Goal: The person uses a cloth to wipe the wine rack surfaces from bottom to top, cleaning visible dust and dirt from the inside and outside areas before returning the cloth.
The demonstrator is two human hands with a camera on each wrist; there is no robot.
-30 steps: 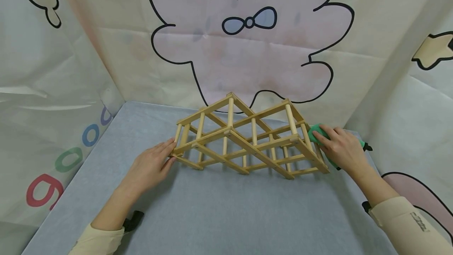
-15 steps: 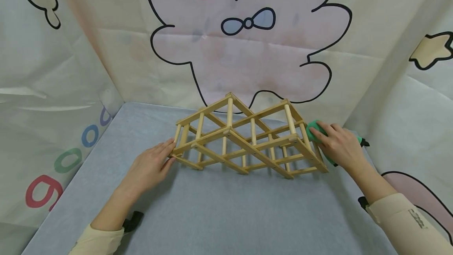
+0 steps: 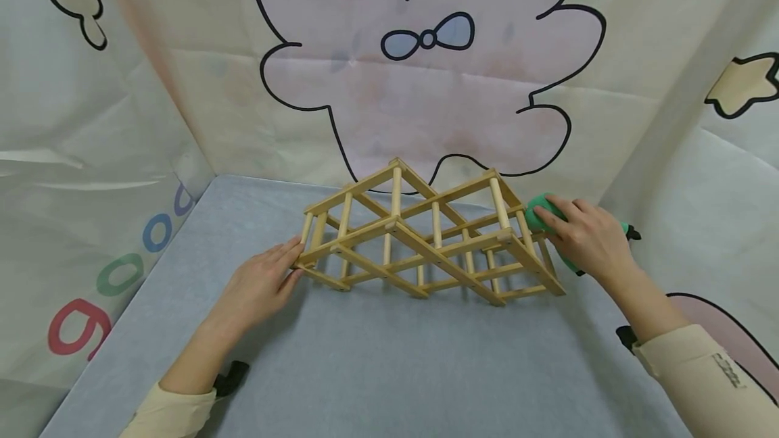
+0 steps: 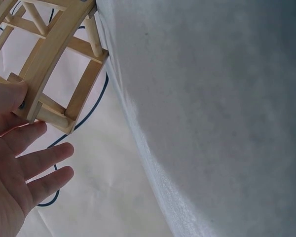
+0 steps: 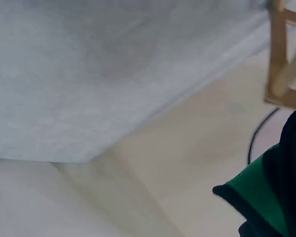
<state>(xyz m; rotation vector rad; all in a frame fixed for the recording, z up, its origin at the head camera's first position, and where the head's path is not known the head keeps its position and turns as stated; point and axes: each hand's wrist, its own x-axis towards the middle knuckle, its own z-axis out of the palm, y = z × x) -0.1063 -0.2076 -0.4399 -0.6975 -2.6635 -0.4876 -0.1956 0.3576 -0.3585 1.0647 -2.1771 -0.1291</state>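
A wooden lattice rack, built of flat slats and round dowels in a zigzag, stands on the blue-grey cloth. At its left end my left hand pinches a lower corner. The left wrist view shows the thumb and index finger on the slat end, with the other fingers spread below the rack. My right hand grips a green cloth with black edging at the rack's right end. In the right wrist view the cloth lies just below a rack corner; the hand there is in deep shadow.
The blue-grey cloth covers the table and its surface reaches the fabric walls on three sides. A printed back wall stands close behind the rack. The side wall lies near my right hand.
My right hand has shifted slightly up and away with the green cloth along the rack's right end. The left hand and the rack have stayed in place.
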